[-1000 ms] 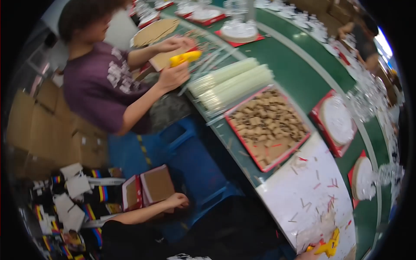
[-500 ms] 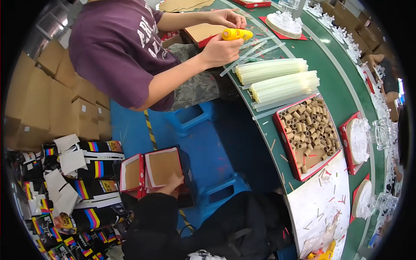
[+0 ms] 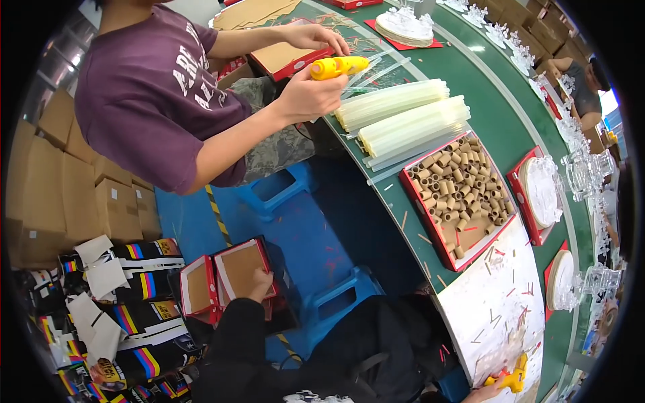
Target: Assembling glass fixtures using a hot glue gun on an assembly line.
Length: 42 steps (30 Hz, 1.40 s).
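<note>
My left hand (image 3: 261,285) grips the right edge of a shallow red box (image 3: 243,267) lined with brown cardboard, its fingers partly hidden over the rim. This box is slightly tilted, and more red box edge shows beneath it. A second red box (image 3: 197,287) lies against its left side; both sit in a dark open carton. At the lower right, my right hand (image 3: 485,392) is closed at the handle of a yellow glue gun (image 3: 514,376) over the white sheet on the bench. The picture's lower edge cuts off part of that hand.
A co-worker (image 3: 144,101) at the far left holds another yellow glue gun (image 3: 339,67). On the green bench (image 3: 463,74) lie glue stick bundles (image 3: 413,124) and a red tray (image 3: 453,258) of cardboard tubes. Blue stools (image 3: 336,299) and packed cartons (image 3: 144,336) stand beside me.
The view has shifted. My left hand has tilted the red box, exposing red edges underneath. More of my right hand's glue gun shows. The co-worker's free hand has moved away from their glue gun.
</note>
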Each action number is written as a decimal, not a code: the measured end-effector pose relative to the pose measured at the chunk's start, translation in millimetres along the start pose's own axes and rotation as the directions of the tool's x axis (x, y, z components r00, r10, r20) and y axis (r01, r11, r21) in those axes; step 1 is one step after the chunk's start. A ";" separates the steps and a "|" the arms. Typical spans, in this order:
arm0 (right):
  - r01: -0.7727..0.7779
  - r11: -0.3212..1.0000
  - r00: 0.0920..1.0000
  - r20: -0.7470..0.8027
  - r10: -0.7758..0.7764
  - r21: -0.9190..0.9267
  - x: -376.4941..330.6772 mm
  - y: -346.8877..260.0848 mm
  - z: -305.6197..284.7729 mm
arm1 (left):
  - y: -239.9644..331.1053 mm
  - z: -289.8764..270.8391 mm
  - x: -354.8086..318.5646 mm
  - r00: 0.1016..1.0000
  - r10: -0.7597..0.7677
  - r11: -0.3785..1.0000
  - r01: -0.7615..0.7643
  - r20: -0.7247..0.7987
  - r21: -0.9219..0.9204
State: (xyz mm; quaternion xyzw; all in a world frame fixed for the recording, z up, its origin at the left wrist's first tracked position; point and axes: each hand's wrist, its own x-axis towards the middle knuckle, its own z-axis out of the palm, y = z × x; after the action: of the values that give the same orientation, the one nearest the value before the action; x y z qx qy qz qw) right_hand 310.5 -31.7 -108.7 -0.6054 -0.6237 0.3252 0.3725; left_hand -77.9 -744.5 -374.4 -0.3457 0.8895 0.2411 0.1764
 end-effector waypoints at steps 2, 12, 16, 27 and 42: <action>0.016 0.998 0.999 -0.033 -0.018 -0.053 11.0 10.0 -14.8 | 25.3 -5.9 -19.6 0.971 0.237 0.949 -0.228 0.018 -0.217; 0.068 0.915 0.995 -0.094 -0.033 0.397 -13.0 -24.9 14.3 | 233.3 -135.1 -219.4 0.649 0.707 0.398 -0.693 -0.280 -0.601; 0.028 0.928 0.995 -0.098 0.009 0.372 -20.5 -16.1 21.2 | 276.4 -170.3 -311.8 0.313 0.915 0.172 -0.875 -0.256 -0.453; -0.011 0.790 0.998 -0.040 0.045 0.613 -48.2 -35.3 22.7 | 403.3 -151.8 -412.4 -0.343 0.939 -0.320 -0.865 -0.009 -0.387; 0.037 0.659 0.990 -0.119 0.080 0.752 -56.9 -54.3 25.8 | 490.4 21.9 -465.5 -0.575 0.771 -0.383 -0.762 0.273 -0.522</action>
State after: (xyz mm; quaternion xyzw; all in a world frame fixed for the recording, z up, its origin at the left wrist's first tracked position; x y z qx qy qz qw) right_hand 260.0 -90.4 -79.4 -0.4261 -0.3986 0.5144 0.6284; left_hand -92.7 -169.6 -18.2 0.6537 0.6410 0.3716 0.1541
